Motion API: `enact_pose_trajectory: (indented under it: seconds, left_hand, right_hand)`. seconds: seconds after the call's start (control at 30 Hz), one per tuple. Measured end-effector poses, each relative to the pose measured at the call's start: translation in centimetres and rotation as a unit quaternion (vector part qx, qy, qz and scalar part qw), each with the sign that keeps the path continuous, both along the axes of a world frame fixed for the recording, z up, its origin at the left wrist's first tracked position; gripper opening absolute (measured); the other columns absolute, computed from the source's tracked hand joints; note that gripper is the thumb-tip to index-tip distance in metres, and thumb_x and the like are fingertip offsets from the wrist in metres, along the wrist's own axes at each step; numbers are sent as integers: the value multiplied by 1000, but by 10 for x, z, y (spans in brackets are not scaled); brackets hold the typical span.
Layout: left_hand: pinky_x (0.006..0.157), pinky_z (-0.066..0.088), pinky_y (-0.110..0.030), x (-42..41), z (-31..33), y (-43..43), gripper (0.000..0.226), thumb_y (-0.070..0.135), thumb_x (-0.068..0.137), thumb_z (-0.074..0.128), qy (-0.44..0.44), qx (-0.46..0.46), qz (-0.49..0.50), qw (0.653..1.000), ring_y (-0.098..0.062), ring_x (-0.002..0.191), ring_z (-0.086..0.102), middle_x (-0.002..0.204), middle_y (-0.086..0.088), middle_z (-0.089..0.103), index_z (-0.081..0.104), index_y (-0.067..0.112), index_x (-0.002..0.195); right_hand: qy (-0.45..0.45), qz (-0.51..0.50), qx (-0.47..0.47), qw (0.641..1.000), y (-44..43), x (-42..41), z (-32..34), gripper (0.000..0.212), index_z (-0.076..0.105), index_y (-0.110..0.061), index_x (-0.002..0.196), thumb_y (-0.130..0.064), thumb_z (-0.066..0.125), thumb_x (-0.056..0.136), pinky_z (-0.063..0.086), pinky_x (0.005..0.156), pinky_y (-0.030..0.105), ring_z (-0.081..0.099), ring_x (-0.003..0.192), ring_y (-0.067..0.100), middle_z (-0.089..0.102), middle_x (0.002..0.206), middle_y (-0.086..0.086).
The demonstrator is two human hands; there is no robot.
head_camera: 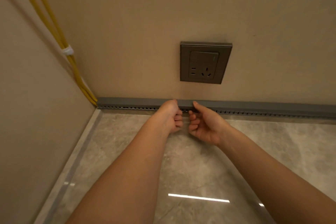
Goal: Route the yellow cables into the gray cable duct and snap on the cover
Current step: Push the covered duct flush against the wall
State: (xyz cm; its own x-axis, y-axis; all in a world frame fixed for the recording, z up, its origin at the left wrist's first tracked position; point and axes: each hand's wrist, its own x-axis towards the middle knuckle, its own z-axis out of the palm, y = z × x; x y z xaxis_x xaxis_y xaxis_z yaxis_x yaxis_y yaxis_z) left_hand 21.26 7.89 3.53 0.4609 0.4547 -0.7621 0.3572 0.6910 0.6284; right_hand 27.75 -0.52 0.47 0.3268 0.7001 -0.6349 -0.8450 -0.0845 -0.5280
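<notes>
Left hand (170, 114) and right hand (203, 123), close together, each pinch the gray cable duct (127, 108), thumbs atop its cover (254, 105). This looks like the cover-snapping step, and next the hands likely press onward toward three o'clock. The yellow cables (72, 63) drop down the corner at ten o'clock into the duct's end.

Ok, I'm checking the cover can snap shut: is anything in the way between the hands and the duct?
Nothing visible. The left hand and right hand pinch the gray cover on the duct, below the socket; the yellow cables enter its left end.
</notes>
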Motion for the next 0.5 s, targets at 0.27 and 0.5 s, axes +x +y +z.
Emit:
enact_pose_trajectory:
  seconds: [0.27, 0.5]
  left_hand:
    - [33, 7, -12, -1, -2, 1, 43, 33, 102, 29, -10, -12, 9, 1000, -9, 22, 11, 29, 6, 18, 25, 19, 62]
    - [32, 8, -13, -3, -6, 4, 41, 33, 102, 32, -31, -32, 20, 999, -9, 24, 13, 32, 6, 21, 28, 19, 63]
  right_hand:
    - [-23, -27, -49, 998, -47, 38, 14, 41, 58, 1, 81, -34, 46, 97, 38, 35, 13, 45, 32, 7, 53, 44, 3]
    - [-2, -13, -80, 997, -48, 53, 26, 42, 55, 4, 80, -28, 36, 101, 32, 36, 13, 34, 35, 5, 46, 43, 2]
